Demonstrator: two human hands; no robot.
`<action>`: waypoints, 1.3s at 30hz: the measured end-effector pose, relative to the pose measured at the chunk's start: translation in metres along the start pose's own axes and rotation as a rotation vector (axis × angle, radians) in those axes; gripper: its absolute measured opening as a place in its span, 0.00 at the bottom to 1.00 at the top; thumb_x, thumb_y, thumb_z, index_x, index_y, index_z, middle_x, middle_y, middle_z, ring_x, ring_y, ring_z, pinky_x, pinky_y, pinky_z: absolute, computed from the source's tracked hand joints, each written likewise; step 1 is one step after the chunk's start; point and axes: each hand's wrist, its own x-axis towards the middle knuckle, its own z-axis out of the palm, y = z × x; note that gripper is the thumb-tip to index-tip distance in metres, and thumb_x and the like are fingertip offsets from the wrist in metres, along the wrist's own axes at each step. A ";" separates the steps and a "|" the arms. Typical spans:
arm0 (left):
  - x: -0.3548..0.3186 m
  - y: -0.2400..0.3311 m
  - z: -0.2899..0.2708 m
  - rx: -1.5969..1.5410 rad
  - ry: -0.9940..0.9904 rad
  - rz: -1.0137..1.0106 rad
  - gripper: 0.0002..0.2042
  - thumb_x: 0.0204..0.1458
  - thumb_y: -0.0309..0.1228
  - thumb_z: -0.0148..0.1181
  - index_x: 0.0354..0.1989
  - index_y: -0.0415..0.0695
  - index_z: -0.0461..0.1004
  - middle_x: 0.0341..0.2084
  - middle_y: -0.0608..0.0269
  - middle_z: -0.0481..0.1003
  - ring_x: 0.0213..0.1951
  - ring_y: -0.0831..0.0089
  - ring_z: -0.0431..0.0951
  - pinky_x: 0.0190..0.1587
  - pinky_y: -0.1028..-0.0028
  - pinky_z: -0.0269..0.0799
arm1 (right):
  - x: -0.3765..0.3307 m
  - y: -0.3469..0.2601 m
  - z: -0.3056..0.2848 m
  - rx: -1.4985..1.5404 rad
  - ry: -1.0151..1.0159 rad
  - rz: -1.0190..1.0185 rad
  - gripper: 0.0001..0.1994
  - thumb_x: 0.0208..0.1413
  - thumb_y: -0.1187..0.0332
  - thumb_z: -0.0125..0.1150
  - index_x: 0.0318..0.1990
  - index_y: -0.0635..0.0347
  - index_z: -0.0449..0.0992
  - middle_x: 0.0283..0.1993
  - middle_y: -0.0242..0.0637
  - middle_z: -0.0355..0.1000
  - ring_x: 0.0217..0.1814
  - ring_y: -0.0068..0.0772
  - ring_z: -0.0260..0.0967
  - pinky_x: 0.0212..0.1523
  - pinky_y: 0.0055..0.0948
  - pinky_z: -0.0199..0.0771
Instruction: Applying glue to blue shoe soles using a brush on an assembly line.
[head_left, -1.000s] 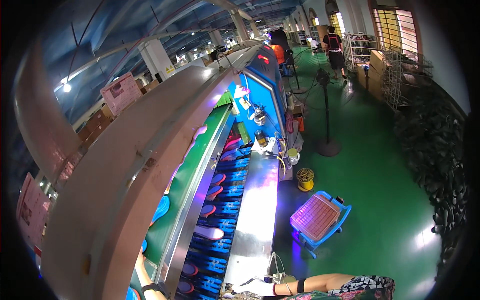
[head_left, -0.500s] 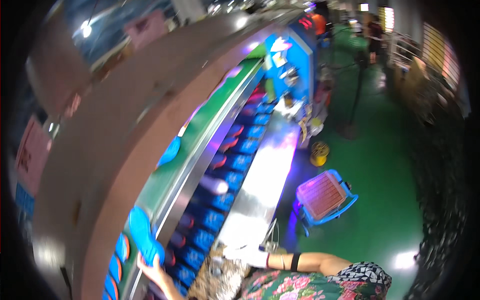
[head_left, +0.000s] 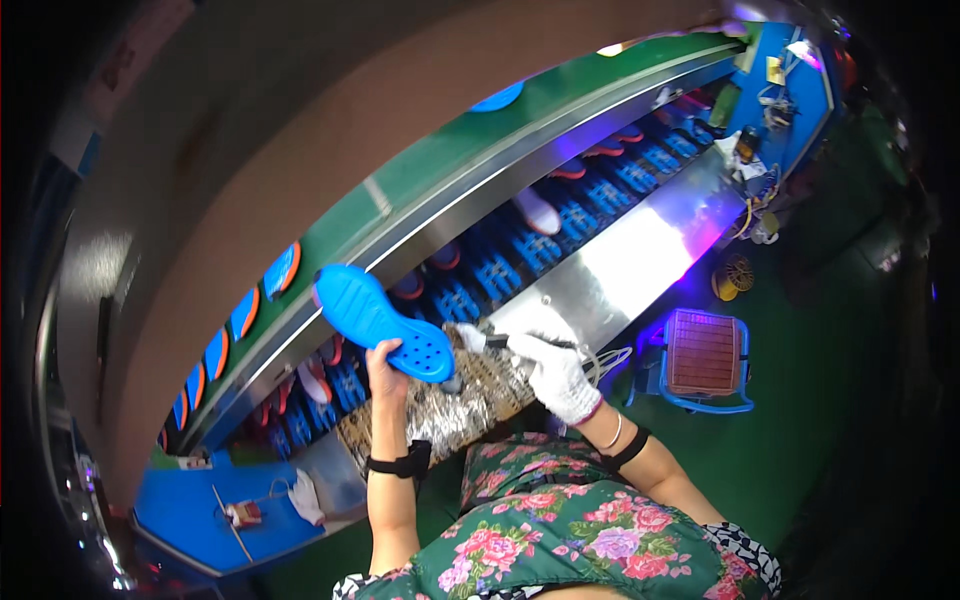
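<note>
My left hand (head_left: 384,372) grips a blue shoe sole (head_left: 368,308) near its heel end, where several small holes show. The sole is tilted above the near edge of the machine. A white glove covers my right hand (head_left: 556,378), whose fingers are closed around a brush (head_left: 496,341) with a dark handle and a pale, frayed tip. That tip is close to the sole's heel; from here I cannot tell whether they touch. Below both hands lies a crinkled, foil-covered work surface (head_left: 450,405).
Several blue soles with orange edges (head_left: 245,312) stand along the green conveyor belt (head_left: 345,222). Beneath it runs a row of blue holders (head_left: 495,275) with shoe parts. A shiny metal ledge (head_left: 620,260) extends right. A blue-framed stool (head_left: 705,355) and yellow spool (head_left: 733,278) are on the floor.
The view has swung left. My left hand has brought the blue sole away from the belt, toward my body. My right hand now shows in front of me with the brush.
</note>
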 end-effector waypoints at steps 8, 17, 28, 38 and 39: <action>-0.079 -0.027 0.020 -0.204 -0.221 -0.340 0.36 0.43 0.30 0.68 0.65 0.37 0.64 0.52 0.48 0.77 0.52 0.54 0.79 0.60 0.55 0.74 | 0.040 -0.062 0.040 0.470 -0.166 0.258 0.13 0.62 0.74 0.62 0.53 0.66 0.79 0.50 0.39 0.79 0.54 0.27 0.75 0.54 0.27 0.76; -0.084 -0.001 0.043 -0.580 -0.285 -0.305 0.44 0.59 0.72 0.35 0.74 0.51 0.54 0.69 0.58 0.63 0.67 0.56 0.65 0.70 0.53 0.60 | 0.051 -0.060 0.081 0.308 -0.157 0.179 0.10 0.51 0.77 0.71 0.42 0.67 0.84 0.43 0.42 0.83 0.43 0.31 0.81 0.46 0.28 0.81; -0.098 0.015 0.065 -0.254 -0.123 -0.223 0.44 0.60 0.72 0.30 0.76 0.51 0.49 0.71 0.59 0.60 0.68 0.57 0.63 0.71 0.55 0.57 | 0.059 -0.054 0.093 -0.270 -0.187 -0.339 0.17 0.49 0.77 0.68 0.50 0.62 0.82 0.50 0.43 0.81 0.49 0.42 0.79 0.49 0.37 0.78; -0.102 0.008 0.035 -0.245 -0.122 -0.217 0.47 0.56 0.75 0.33 0.74 0.49 0.51 0.70 0.59 0.60 0.69 0.58 0.61 0.72 0.54 0.54 | -0.013 -0.023 0.114 0.431 -0.181 0.282 0.21 0.56 0.74 0.61 0.59 0.60 0.76 0.58 0.46 0.75 0.59 0.47 0.74 0.60 0.43 0.73; -0.103 0.011 0.034 -0.217 -0.103 -0.218 0.47 0.57 0.75 0.32 0.74 0.49 0.52 0.69 0.59 0.61 0.68 0.58 0.62 0.71 0.55 0.57 | -0.002 -0.032 0.115 0.043 -0.230 0.019 0.21 0.55 0.74 0.61 0.59 0.60 0.76 0.58 0.47 0.75 0.59 0.47 0.74 0.61 0.43 0.72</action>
